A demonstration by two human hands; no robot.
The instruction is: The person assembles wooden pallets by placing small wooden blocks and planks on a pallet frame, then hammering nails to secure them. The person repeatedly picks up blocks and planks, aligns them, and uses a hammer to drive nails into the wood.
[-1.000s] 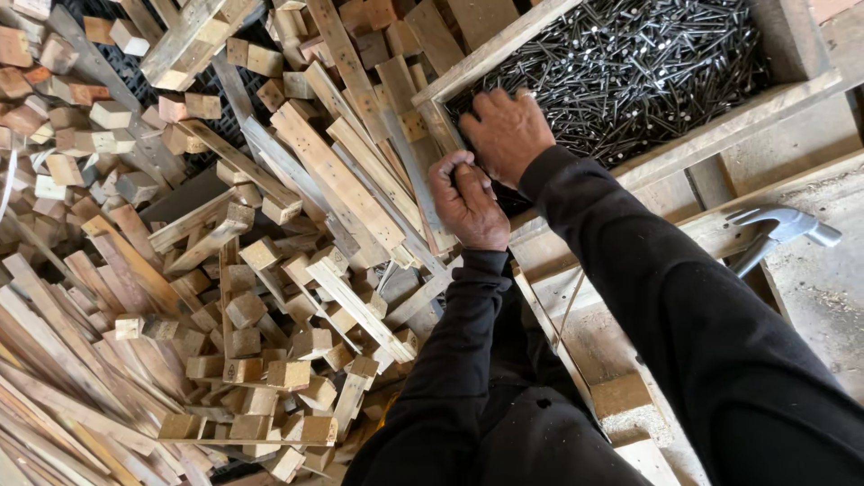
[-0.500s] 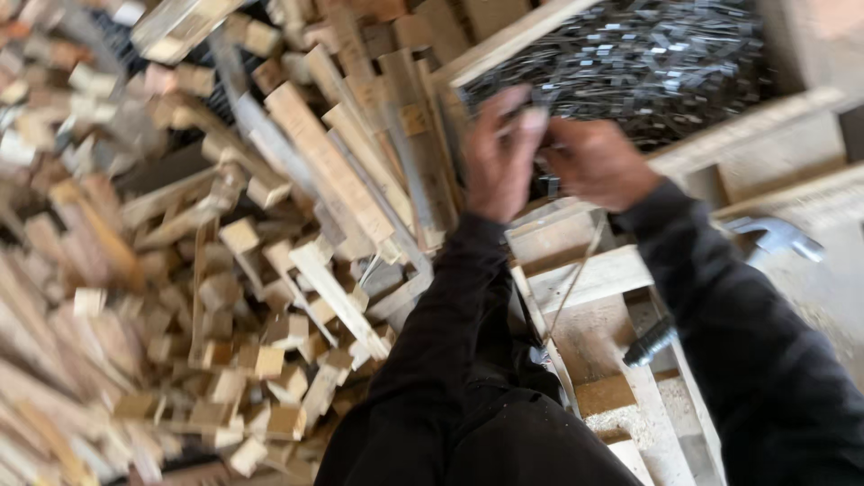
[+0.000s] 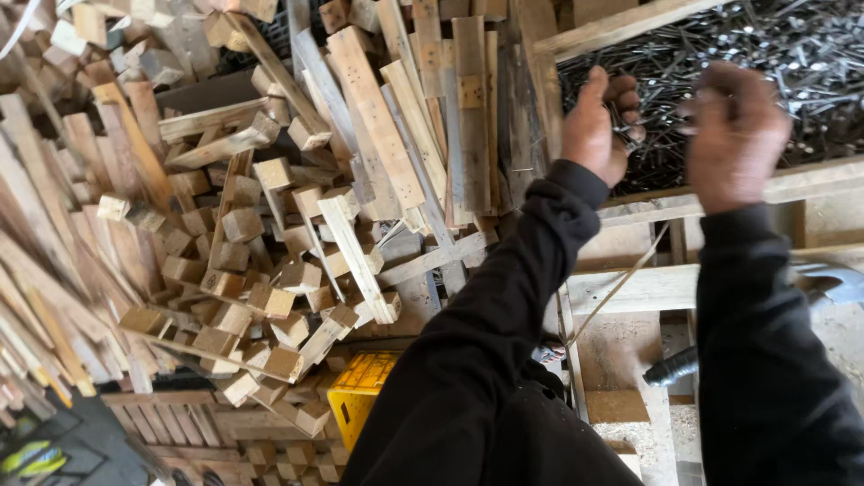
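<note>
My left hand (image 3: 601, 126) is curled over the near edge of a wooden box (image 3: 621, 29) filled with loose steel nails (image 3: 774, 45). A few dark nails (image 3: 623, 124) show between its fingers. My right hand (image 3: 736, 135) hovers just to the right, above the same box, with its back to the camera and blurred by motion. What it holds is hidden. Both arms wear black sleeves.
A big heap of short wooden slats and blocks (image 3: 270, 198) fills the left half. A hammer (image 3: 832, 281) with a black handle (image 3: 670, 367) lies on the wooden bench (image 3: 630, 290) at the right. A yellow crate (image 3: 360, 389) sits low in the middle.
Both hands have lifted off the nails and drawn apart. The right hand moved right; the left hand stays closed. The view has shifted toward the box.
</note>
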